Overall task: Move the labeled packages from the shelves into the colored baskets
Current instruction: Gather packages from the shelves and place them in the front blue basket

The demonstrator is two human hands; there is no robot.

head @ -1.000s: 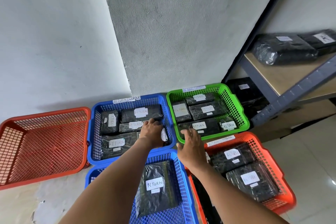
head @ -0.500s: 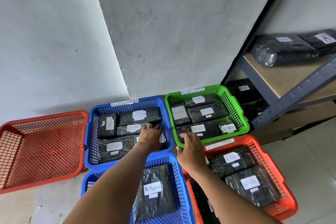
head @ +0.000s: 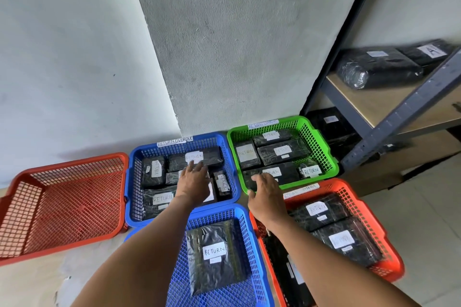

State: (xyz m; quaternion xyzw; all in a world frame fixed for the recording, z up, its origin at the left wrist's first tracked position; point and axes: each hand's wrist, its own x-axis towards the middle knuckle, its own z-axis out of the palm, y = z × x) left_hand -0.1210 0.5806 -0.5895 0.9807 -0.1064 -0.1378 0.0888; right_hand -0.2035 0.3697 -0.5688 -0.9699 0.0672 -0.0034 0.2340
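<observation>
Reached forward with both arms over the baskets on the floor. Left hand (head: pixel 193 182) down inside the far blue basket (head: pixel 134 182), fingers spread and fairly straight across the black packages (head: pixel 194 159) there, pinching nothing — likely settling or nudging a parcel flat so the "RETURN" labels stay face-up. Right hand (head: pixel 264 194) over the near rim of the green basket (head: pixel 321 142), fingers loosely extended toward a labelled package (head: pixel 272 172), thumb by the rim; grip empty as far as could be seen, though the fingertips' contact could not be told.

Sorted already, by the look of it: several packages packed side by side in the blue and green baskets, one lying alone in the near blue basket (head: pixel 245 244), more stacked in the right-hand red basket (head: pixel 369 227). Left red basket (head: pixel 30 197) with nothing in it. Paper tags reading "RETURN OVERDUE" stuck on the back rims, presumably marking where each kind belongs.

Still waiting on the shelf (head: pixel 389 104) at right: a bulky wrapped package (head: pixel 374 70) and another beside it, plus more tucked beneath. Task judged partway done.
</observation>
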